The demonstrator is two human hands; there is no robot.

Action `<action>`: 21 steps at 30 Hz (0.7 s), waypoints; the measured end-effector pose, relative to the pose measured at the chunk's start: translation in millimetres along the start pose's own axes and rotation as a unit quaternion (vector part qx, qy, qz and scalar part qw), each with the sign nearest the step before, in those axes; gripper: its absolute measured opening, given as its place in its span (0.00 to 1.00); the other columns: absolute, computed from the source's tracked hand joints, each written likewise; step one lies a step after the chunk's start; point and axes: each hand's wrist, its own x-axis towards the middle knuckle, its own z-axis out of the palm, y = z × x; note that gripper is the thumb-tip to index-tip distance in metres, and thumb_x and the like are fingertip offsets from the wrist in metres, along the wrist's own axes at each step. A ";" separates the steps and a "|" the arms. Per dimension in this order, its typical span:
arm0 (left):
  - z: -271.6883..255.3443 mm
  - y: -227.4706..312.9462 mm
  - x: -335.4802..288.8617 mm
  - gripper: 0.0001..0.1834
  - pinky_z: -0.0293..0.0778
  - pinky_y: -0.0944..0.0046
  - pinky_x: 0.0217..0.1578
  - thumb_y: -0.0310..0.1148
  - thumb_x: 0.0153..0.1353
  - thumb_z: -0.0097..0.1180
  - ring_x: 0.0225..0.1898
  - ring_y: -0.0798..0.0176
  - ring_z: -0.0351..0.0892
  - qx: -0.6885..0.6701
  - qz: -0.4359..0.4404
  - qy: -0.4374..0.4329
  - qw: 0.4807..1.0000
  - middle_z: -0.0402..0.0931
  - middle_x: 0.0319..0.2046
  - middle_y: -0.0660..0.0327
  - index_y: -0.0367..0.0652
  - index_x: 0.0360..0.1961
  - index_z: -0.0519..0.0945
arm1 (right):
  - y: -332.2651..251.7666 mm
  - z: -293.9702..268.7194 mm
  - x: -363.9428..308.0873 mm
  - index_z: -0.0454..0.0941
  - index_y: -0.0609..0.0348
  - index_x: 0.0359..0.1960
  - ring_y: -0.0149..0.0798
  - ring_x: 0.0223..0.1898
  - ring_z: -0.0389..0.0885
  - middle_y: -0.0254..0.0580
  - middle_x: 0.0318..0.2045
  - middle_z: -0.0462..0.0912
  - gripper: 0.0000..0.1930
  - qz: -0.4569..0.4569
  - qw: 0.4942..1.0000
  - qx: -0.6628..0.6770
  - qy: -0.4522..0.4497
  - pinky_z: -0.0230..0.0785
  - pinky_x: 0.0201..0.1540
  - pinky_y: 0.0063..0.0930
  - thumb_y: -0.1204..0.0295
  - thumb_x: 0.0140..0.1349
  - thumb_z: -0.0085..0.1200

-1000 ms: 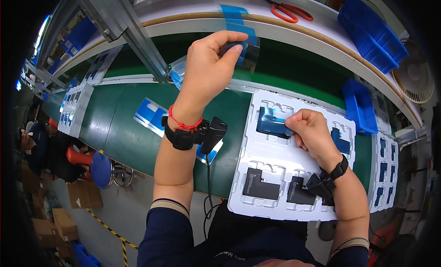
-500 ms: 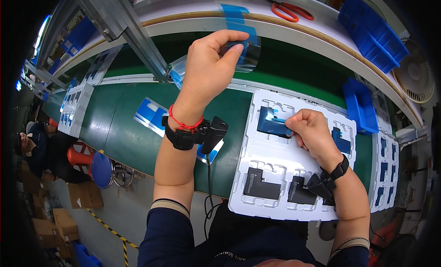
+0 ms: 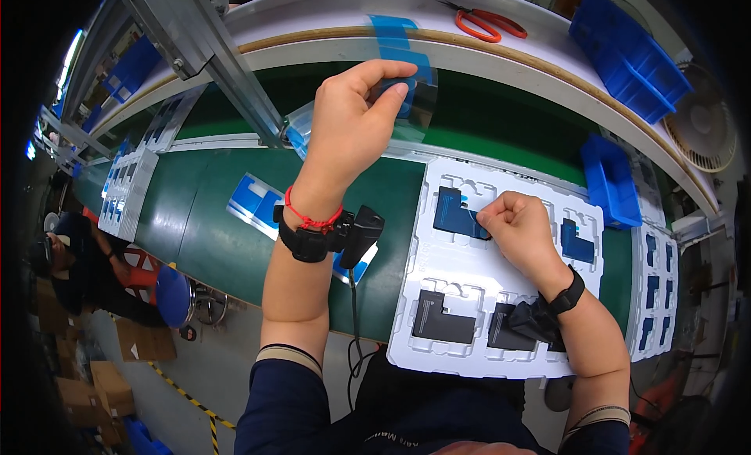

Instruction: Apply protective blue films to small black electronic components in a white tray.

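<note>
My left hand (image 3: 356, 126) is raised at the shelf edge. Its thumb and forefinger are curled on a clear film strip (image 3: 420, 111) with blue patches, which hangs from the shelf. Over a white plastic tray (image 3: 450, 266), my right hand (image 3: 520, 232) is closed in a pinch at the lower right corner of an L-shaped dark blue flat piece (image 3: 454, 215), which looks like a battery. What the fingertips hold is too small to make out. Similar pieces lie in other pockets: a blue one (image 3: 577, 242) and a black one (image 3: 442, 318). My right wrist partly hides another black piece (image 3: 507, 327).
Blue-and-white sheets (image 3: 256, 201) lie on the green bench (image 3: 211, 193). Red-handled pliers (image 3: 491, 25) and a blue bin (image 3: 626, 56) rest on the shelf. A second blue bin (image 3: 610, 181) stands behind the tray. A metal post (image 3: 219, 71) rises at left. Another person (image 3: 78, 259) is far left.
My right hand has shifted slightly down at the corner of the blue piece, whose surface shows more plainly. The film at my left hand hangs a little differently. The person at left has moved.
</note>
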 end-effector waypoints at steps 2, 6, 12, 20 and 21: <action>0.7 -1.2 0.2 0.12 0.69 0.77 0.29 0.25 0.60 0.53 0.28 0.79 0.72 -0.002 0.004 0.001 1.000 0.78 0.28 0.68 0.37 0.45 0.80 | 0.7 0.2 -0.7 0.78 0.66 0.23 0.24 0.18 0.74 0.35 0.15 0.78 0.05 -0.024 1.000 -0.017 0.010 0.66 0.22 0.20 0.77 0.52 0.58; 0.3 -0.4 -0.3 0.12 0.69 0.77 0.28 0.25 0.60 0.54 0.27 0.80 0.71 -0.003 0.011 0.003 1.000 0.77 0.27 0.69 0.37 0.44 0.80 | -1.4 3.7 -3.1 0.77 0.67 0.24 0.24 0.18 0.73 0.37 0.16 0.78 0.04 -0.062 0.996 -0.061 0.019 0.64 0.22 0.20 0.78 0.52 0.58; 0.9 -0.7 -0.5 0.11 0.69 0.77 0.28 0.25 0.60 0.54 0.27 0.80 0.70 0.007 0.000 -0.001 1.000 0.77 0.28 0.69 0.37 0.44 0.80 | -18.2 0.6 -9.9 0.74 0.65 0.38 0.38 0.16 0.76 0.44 0.13 0.74 0.15 -0.122 0.978 -0.169 0.026 0.68 0.24 0.29 0.78 0.47 0.61; 27.0 9.3 -6.8 0.21 0.70 0.77 0.32 0.21 0.60 0.50 0.38 0.76 0.77 -0.166 0.009 -0.101 0.981 0.79 0.38 0.63 0.39 0.56 0.70 | -13.1 -40.5 -6.9 0.68 0.64 0.47 0.23 0.19 0.69 0.33 0.18 0.71 0.20 -0.183 0.974 -0.046 0.121 0.62 0.23 0.16 0.80 0.52 0.59; 30.6 11.1 -8.8 0.22 0.70 0.76 0.32 0.21 0.60 0.50 0.38 0.75 0.77 -0.171 0.002 -0.128 0.977 0.79 0.39 0.61 0.39 0.58 0.68 | -14.3 -44.0 -7.5 0.68 0.64 0.47 0.23 0.19 0.69 0.33 0.18 0.71 0.20 -0.192 0.972 -0.045 0.128 0.62 0.23 0.16 0.80 0.52 0.59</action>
